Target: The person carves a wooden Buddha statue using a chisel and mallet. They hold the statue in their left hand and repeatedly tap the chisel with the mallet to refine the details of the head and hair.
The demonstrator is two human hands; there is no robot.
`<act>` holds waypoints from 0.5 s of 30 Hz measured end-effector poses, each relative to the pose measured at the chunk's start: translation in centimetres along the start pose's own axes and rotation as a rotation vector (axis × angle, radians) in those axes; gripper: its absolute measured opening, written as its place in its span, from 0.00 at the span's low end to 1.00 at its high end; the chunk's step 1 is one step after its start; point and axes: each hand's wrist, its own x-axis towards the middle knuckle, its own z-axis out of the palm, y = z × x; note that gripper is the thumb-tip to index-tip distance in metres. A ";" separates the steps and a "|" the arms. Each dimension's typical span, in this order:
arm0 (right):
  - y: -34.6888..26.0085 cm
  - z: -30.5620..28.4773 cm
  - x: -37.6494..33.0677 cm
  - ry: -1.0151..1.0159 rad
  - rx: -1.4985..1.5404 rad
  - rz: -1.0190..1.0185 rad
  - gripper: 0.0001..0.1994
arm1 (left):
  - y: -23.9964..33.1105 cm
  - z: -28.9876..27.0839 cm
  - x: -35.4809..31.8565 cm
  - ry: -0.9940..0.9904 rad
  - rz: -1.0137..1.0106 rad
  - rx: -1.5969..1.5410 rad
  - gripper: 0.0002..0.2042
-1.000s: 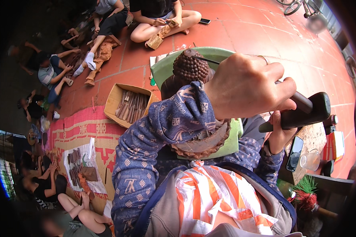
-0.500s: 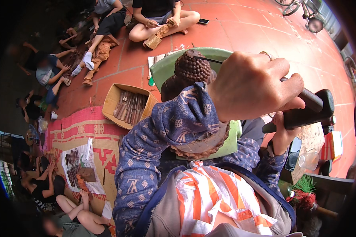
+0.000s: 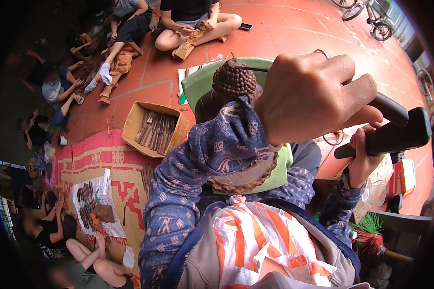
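Note:
A dark brown carved wooden bust (image 3: 234, 84), its head covered in rows of round curls, sits against a green plastic chair (image 3: 275, 180). My left hand (image 3: 306, 98), with a ring on one finger, is closed around a chisel (image 3: 389, 109). The chisel's thin dark blade reaches the topknot of the carved head. My right hand (image 3: 365, 161) grips a dark wooden mallet (image 3: 402, 137) by its handle. The mallet head is just beyond the chisel's butt end, seemingly a small gap apart. My left wrist and sleeve hide the middle of the carving.
Left of the carving stands a cardboard box (image 3: 181, 129) of chisels. More tools lie on white paper (image 3: 112, 212) over a patterned mat (image 3: 99, 159). Several people sit carving at the left and far side. On the right are a clear cup (image 3: 374, 193) and a green-and-red brush (image 3: 371, 238).
My right hand and the mallet have moved right, away from the chisel's butt end. My left hand has shifted slightly right, the blade still at the topknot.

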 end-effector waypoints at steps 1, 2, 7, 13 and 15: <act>-0.3 0.0 0.3 -0.009 0.080 -0.018 0.16 | -0.1 0.2 0.0 0.028 0.001 -0.004 0.17; -0.7 -0.1 0.7 -0.003 -0.039 -0.010 0.16 | -0.2 0.3 0.1 0.054 0.001 -0.004 0.17; -2.5 -0.3 2.4 -0.096 -0.018 -0.019 0.16 | -0.2 0.1 0.4 0.092 -0.033 0.021 0.17; -5.2 -0.9 4.6 -0.135 -0.208 -0.074 0.08 | -0.2 0.0 1.5 0.185 -0.083 0.017 0.17; -5.6 -1.3 5.7 -0.175 -0.355 -0.123 0.07 | -0.1 -0.2 1.9 0.211 -0.114 0.014 0.17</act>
